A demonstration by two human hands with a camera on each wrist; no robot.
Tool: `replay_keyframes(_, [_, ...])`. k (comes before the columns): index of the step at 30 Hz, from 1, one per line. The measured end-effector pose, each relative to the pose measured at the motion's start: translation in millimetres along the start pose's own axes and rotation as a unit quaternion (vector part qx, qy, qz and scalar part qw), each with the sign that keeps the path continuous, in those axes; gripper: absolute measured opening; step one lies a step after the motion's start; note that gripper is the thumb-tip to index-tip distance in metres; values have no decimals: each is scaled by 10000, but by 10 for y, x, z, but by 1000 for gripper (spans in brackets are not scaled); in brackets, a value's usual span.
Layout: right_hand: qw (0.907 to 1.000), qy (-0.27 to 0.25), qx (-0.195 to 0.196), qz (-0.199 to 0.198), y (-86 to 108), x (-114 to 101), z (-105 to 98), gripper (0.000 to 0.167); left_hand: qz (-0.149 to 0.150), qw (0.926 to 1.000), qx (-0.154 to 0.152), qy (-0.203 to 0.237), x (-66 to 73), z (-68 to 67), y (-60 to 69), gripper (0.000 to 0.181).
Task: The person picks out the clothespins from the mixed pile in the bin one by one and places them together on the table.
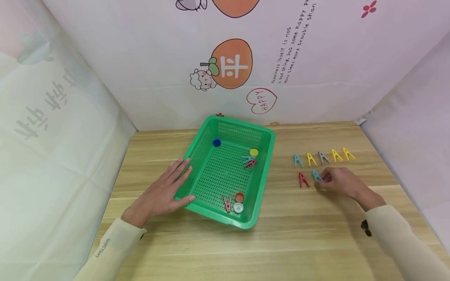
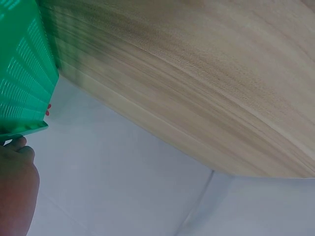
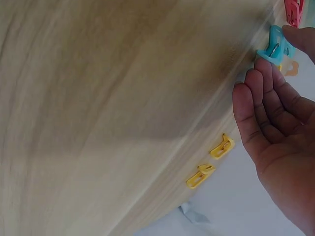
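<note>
On the right of the table my right hand (image 1: 339, 181) pinches a light blue clothespin (image 1: 316, 175) between thumb and fingertips; the right wrist view shows the same blue clothespin (image 3: 275, 46) at the fingertips of the hand (image 3: 280, 118). Just left of it lies a red clothespin (image 1: 303, 179). Behind them runs a row of blue, yellow and grey clothespins (image 1: 322, 157). My left hand (image 1: 158, 195) rests, fingers extended, on the left rim of a green basket (image 1: 228, 220). In the left wrist view, the hand (image 2: 17, 182) touches the basket (image 2: 29, 83).
Inside the basket are a blue cap (image 1: 216, 143), a yellow cap (image 1: 254, 152), a brown cap (image 1: 239, 197), a white cap (image 1: 238, 207) and several clothespins (image 1: 227, 203). A printed cloth wall (image 1: 158, 93) stands behind the wooden table (image 1: 281, 249), with more cloth at both sides.
</note>
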State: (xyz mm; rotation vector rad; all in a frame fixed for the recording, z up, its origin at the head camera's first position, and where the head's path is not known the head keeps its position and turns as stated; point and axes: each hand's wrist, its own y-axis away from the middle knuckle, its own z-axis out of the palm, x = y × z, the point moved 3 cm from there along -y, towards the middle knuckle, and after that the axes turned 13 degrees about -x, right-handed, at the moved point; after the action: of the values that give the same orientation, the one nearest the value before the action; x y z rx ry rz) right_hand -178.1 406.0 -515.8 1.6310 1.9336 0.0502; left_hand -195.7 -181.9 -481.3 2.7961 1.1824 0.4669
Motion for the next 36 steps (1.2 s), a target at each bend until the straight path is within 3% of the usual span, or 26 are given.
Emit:
replay_keyframes(21, [9994,-57,181,292,49,6,13,49,26,10000,60,2,-4,5,6,94])
replay_keyframes(29, [9988,87,432,217,77,21,-243,51,94,9998,153,-37,4,-9,12,94])
replay_keyframes(36, [9966,455,687,-93,-2,-242,-542,53,76,9999,145,-48,2,-4,3,94])
